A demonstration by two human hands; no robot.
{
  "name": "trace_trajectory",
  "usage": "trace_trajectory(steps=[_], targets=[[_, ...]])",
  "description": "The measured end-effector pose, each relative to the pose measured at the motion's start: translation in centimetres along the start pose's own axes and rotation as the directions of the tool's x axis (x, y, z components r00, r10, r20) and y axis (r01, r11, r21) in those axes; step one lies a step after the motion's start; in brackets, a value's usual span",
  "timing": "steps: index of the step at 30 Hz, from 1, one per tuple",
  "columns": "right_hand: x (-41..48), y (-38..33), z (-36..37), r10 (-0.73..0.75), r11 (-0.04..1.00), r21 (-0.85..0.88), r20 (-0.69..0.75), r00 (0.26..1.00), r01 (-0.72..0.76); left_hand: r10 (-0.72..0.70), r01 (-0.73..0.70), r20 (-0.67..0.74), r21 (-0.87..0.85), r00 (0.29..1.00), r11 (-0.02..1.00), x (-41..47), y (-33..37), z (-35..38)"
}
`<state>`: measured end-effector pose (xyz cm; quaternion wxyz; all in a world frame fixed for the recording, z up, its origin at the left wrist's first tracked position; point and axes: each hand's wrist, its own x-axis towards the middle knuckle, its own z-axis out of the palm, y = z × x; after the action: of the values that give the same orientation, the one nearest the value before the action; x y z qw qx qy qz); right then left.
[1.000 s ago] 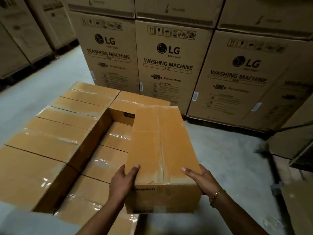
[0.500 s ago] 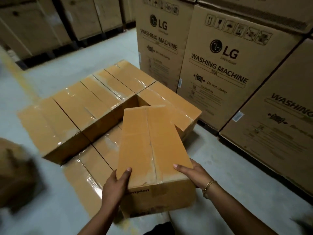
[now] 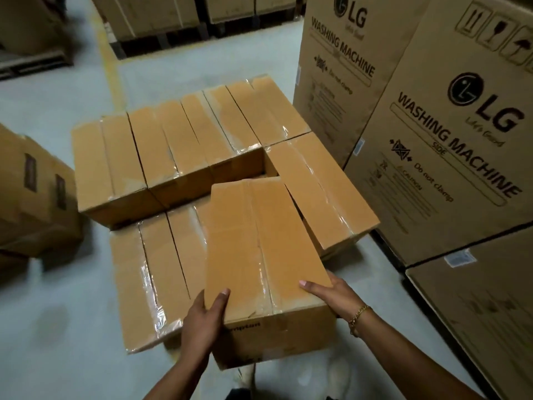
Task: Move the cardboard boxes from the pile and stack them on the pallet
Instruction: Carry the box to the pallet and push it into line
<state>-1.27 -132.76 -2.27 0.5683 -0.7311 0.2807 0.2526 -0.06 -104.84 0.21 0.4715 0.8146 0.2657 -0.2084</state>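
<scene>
At the bottom centre of the frame both hands grasp the carried box by its near corners: the left hand lays its thumb on the top face with the fingers wrapped down the left side, and the right hand, a bracelet at its wrist, clamps the right edge the same way. The box points away lengthwise, its far edge reaching the middle of the frame. To its left the lower row of taped boxes lies flat, its near edge bordering bare floor, which runs open across the lower left. Beyond it stands the raised row, boxes packed side by side, and just right of the carried box sits a single box at that upper height (whether the two touch cannot be told). A narrow strip of floor separates that box from the washing-machine cartons walling off the right side. Loose cartons crowd the left edge. A yellow line crosses the open floor toward far cartons along the top.
</scene>
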Motion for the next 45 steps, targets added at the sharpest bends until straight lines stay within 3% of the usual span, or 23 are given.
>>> trace_trajectory(steps=[11, 21, 31, 38, 41, 45], targets=[[12.2, 7.4, -8.5, -0.132, 0.975, -0.164, 0.121, 0.984, 0.151, -0.060, 0.044, -0.127, -0.128, 0.990, 0.991, 2.5, -4.1, 15.6], [23.4, 17.2, -6.4, -0.310, 0.916, -0.260, 0.022, 0.950, 0.305, -0.032, -0.057, -0.296, -0.289, 0.955, 0.956, 13.4, -15.3, 25.3], [29.6, 20.6, -6.0, -0.501, 0.822, -0.333, -0.038, 0.865, 0.462, 0.158, -0.260, -0.387, -0.227, 0.908, 0.939, 18.6, -18.1, 29.7], [31.2, 21.5, -5.8, -0.690, 0.635, -0.577, -0.124, 0.713, 0.514, 0.247, -0.304, -0.382, -0.096, 0.891, 0.948, 20.4, -19.2, 29.9], [30.7, 21.9, -6.1, -0.695, 0.656, -0.544, -0.163, 0.701, 0.523, 0.263, -0.328, -0.373, -0.121, 0.890, 0.937, 20.2, -19.5, 30.0], [30.2, 23.3, -6.6, -0.698, 0.621, -0.578, -0.101, 0.709, 0.530, 0.290, -0.373, -0.393, -0.155, 0.873, 0.915, 19.8, -19.8, 30.2]])
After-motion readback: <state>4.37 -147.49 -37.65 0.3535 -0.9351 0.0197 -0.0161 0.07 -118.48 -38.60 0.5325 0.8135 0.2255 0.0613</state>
